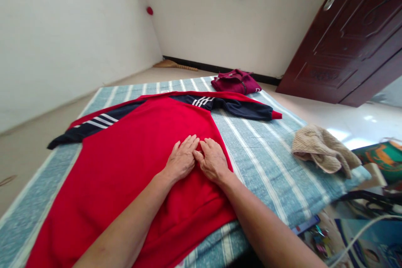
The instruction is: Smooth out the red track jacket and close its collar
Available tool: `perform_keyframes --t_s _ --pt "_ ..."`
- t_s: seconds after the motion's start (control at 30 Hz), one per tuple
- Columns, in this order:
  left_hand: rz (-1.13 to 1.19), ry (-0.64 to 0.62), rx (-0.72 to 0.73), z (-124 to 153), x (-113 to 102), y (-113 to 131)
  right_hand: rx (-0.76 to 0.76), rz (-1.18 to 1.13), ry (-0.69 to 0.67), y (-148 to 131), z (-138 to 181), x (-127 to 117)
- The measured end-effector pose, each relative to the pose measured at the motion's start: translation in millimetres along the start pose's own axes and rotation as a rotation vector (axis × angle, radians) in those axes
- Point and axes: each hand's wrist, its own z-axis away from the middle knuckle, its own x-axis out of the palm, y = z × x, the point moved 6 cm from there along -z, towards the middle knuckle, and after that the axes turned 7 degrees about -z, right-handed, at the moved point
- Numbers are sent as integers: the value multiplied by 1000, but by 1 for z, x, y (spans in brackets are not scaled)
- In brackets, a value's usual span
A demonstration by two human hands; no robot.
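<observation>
A red sweatshirt with navy sleeve panels and white stripes lies spread out across a blue-and-white striped cloth. Its left-hand sleeve slants down toward the cloth's edge, while the other sleeve stretches right to a red cuff. My left hand rests palm down on the body of the sweatshirt, fingers stretched out. Right beside it, my right hand lies flat near the garment's right side edge, its thumb close to or touching the left hand. Neither hand appears to grip the fabric.
A folded maroon garment sits at the far edge of the striped cloth. A beige knitted cloth lies crumpled at the right corner. Beyond are a broom on the floor and a dark red door. Assorted items crowd the lower right.
</observation>
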Motion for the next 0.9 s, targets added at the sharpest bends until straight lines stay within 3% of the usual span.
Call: perform_keyframes --t_s 0.57,0.8,0.9 --pt "47 -30 12 -8 -2 -5 13 125 -93 -5 1 3" --pt "26 -12 27 -5 0 -6 36 122 -111 -5 2 2" --pt "-16 54 3 0 -3 -8 40 117 -115 -5 2 1"
